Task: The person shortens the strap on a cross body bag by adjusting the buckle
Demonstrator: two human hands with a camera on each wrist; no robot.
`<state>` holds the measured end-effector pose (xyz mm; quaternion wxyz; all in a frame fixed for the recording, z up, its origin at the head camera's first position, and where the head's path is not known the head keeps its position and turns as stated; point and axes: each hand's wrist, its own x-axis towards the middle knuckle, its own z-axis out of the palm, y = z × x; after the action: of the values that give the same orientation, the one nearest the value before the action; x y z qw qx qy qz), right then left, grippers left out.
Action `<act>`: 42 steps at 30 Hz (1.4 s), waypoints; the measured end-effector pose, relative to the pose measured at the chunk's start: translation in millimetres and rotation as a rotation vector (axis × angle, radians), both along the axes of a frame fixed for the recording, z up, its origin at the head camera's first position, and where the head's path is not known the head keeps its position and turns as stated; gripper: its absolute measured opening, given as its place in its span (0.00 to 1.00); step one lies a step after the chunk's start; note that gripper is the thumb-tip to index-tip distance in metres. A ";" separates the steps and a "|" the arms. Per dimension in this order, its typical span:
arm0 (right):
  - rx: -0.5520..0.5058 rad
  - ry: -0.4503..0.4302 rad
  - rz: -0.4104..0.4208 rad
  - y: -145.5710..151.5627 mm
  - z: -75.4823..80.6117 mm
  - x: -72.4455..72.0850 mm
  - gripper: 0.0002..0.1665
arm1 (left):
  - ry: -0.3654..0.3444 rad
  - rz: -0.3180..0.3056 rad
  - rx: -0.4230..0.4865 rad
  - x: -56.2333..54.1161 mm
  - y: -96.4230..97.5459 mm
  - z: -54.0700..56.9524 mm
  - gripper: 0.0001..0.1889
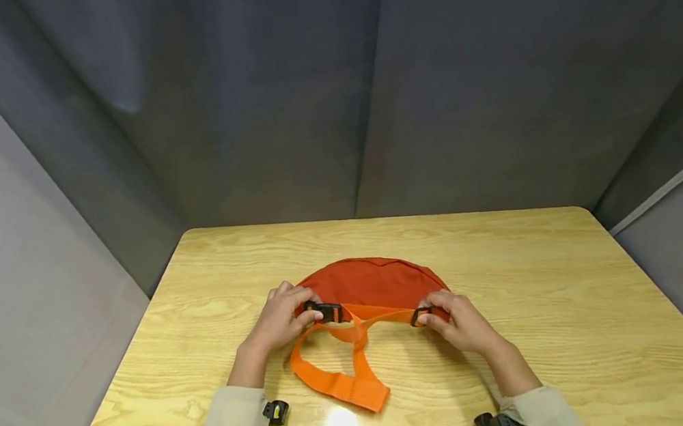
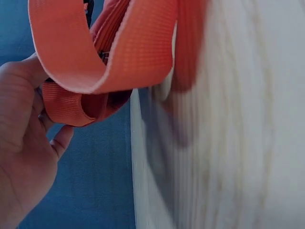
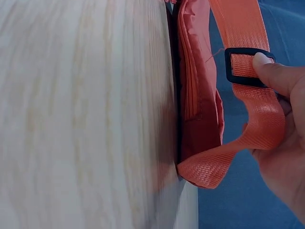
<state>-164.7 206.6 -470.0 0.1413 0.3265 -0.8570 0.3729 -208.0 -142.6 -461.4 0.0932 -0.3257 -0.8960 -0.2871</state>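
Observation:
A red waist bag [image 1: 373, 282] lies on the wooden table with its curved side away from me. Its orange strap [image 1: 327, 381] runs across the near side, and a loop of it trails toward me. At the bag's left end my left hand [image 1: 274, 322] pinches the black buckle [image 1: 328, 312] between thumb and fingers. My right hand [image 1: 463, 325] grips the strap at a black slide adjuster [image 3: 230, 67], the thumb pressing on its bar. In the right wrist view, the webbing bends round below the adjuster and back to the bag's corner. Strap loops hide much of the buckle in the left wrist view.
The light wooden table [image 1: 557, 274] extends on both sides of the bag. Dark grey curtains [image 1: 282, 109] stand behind it, with paler grey panels [image 1: 14, 272] at the sides. Small black devices [image 1: 276, 412] are strapped at both wrists.

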 end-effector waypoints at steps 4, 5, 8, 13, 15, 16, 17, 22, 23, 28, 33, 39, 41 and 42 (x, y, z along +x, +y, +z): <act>-0.011 -0.019 -0.014 -2.2 2.4 -1.4 0.10 | -0.007 0.008 0.023 -1.8 -1.2 -0.6 0.08; -0.005 -0.030 -0.015 -3.5 2.7 -2.1 0.09 | -0.014 0.014 0.031 -1.9 -2.1 -0.9 0.08; 0.024 -0.040 -0.024 -6.9 4.8 -3.1 0.08 | -0.043 0.026 0.056 -1.5 -3.1 -1.3 0.08; 0.051 -0.026 -0.038 -10.5 8.9 -2.6 0.09 | -0.067 0.040 0.071 -0.7 -2.6 -3.2 0.09; 0.047 -0.019 -0.033 -11.0 9.4 -2.1 0.10 | -0.067 0.048 0.050 -0.4 -1.1 -3.8 0.10; 0.044 -0.012 -0.029 -11.3 9.2 -1.9 0.10 | -0.070 0.048 0.040 0.0 -0.1 -3.9 0.10; 0.040 -0.007 -0.026 -11.4 8.8 -1.6 0.10 | -0.070 0.048 0.024 0.4 1.1 -4.0 0.11; 0.026 0.000 -0.032 -12.5 6.0 -1.0 0.10 | -0.075 0.039 -0.019 2.0 7.8 -4.9 0.12; 0.023 -0.004 -0.035 -12.8 6.0 -1.0 0.10 | -0.073 0.041 -0.019 2.0 9.2 -4.8 0.11; 0.033 -0.023 -0.060 -13.9 6.6 0.3 0.12 | -0.044 0.051 -0.002 2.5 14.8 -5.5 0.10; 0.033 -0.036 -0.060 -15.7 4.1 1.3 0.10 | 0.001 0.031 -0.014 4.2 18.4 -7.6 0.10; 0.014 -0.016 -0.057 -15.5 3.3 2.9 0.09 | 0.004 0.006 -0.018 5.0 19.6 -7.5 0.09; 0.022 0.004 -0.056 -13.5 3.3 3.2 0.09 | -0.003 -0.011 -0.038 5.2 19.3 -7.5 0.08; 0.029 0.018 -0.055 -12.2 3.4 3.2 0.09 | -0.004 -0.018 -0.051 4.9 19.2 -7.5 0.08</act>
<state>-161.5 194.4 -466.6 0.1544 0.3080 -0.8696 0.3536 -203.1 -123.5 -468.9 0.0804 -0.3355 -0.9002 -0.2657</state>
